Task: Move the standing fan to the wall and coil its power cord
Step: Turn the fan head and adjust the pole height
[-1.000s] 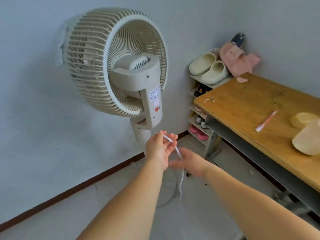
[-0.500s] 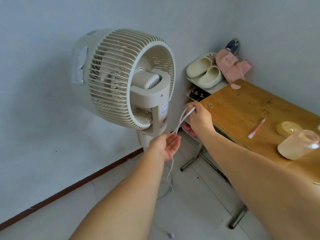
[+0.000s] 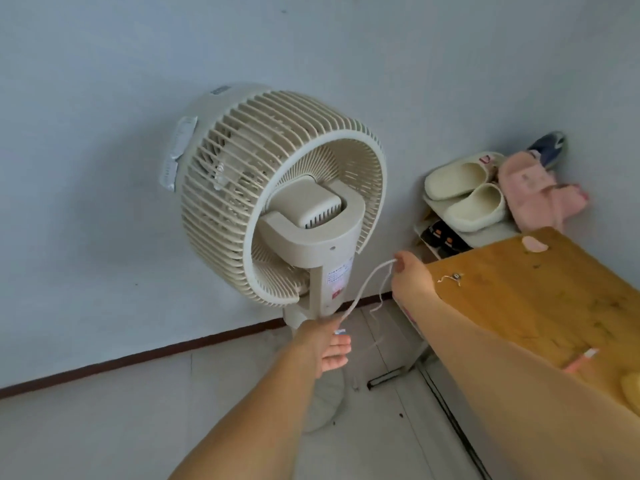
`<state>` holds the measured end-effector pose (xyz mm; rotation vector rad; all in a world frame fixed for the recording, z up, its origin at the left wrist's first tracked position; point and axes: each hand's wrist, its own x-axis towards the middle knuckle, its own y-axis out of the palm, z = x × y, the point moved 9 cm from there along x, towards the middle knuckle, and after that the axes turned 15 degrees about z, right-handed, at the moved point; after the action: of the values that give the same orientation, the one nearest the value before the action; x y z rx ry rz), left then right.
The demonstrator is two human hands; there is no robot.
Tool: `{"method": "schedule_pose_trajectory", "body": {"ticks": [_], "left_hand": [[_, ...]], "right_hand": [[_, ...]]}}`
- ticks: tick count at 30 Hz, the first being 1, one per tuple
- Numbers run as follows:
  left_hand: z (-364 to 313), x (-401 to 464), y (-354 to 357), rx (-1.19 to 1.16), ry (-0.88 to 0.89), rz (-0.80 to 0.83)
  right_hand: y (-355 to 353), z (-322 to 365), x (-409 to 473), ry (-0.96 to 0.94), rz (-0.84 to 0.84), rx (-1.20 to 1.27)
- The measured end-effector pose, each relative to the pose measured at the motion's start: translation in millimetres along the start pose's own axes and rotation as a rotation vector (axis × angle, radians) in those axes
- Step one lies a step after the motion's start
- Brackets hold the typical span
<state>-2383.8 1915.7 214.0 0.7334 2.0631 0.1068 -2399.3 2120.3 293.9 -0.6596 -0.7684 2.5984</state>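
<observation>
A pale blue-grey wall (image 3: 104, 98) met a light tiled floor (image 3: 104, 434) along a dark skirting strip, and a corner closed the room on the right. The standing fan (image 3: 277, 209), cream-coloured with a round ribbed cage, stood upright close to the wall, its cage turned toward it and its motor housing toward the camera; its round base (image 3: 325, 400) rested on the floor behind the left forearm. The white power cord (image 3: 363, 289) ran as a doubled strand between the two hands, in front of the fan's post. The right hand (image 3: 410, 275), raised beside the post, pinched the upper bend of the cord with curled fingers. The left hand (image 3: 329, 344) was lower, palm up, its fingers (image 3: 337, 355) stretched out fairly straight; the cord reached the hand near the thumb, though whether the thumb gripped it could not be told. To the right, a wooden counter (image 3: 554, 306) carried a pink pen (image 3: 581, 358) near the right forearm. In the corner, a shoe rack (image 3: 485, 233) held cream slippers (image 3: 467, 192) on top, with a pink cloth (image 3: 533, 192) just beside them.
</observation>
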Motion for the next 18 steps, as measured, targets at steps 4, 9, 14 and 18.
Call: {"method": "schedule_pose_trajectory", "body": {"ticks": [4,9,14,18], "left_hand": [[13,-3,-19,0.004,-0.018,-0.140],[13,-11,-41,-0.069,0.013,-0.238],[-13,-16,-64,0.014,0.155,-0.355],[-36,-12,-74,0.256,0.155,-0.415]], "right_hand": [[34,-8,20,0.044,0.245,-0.121],[80,-10,17,0.046,0.428,-0.122],[117,-2,-4,-0.006,0.539,0.122],[130,7,-18,-0.033,0.468,0.340]]}}
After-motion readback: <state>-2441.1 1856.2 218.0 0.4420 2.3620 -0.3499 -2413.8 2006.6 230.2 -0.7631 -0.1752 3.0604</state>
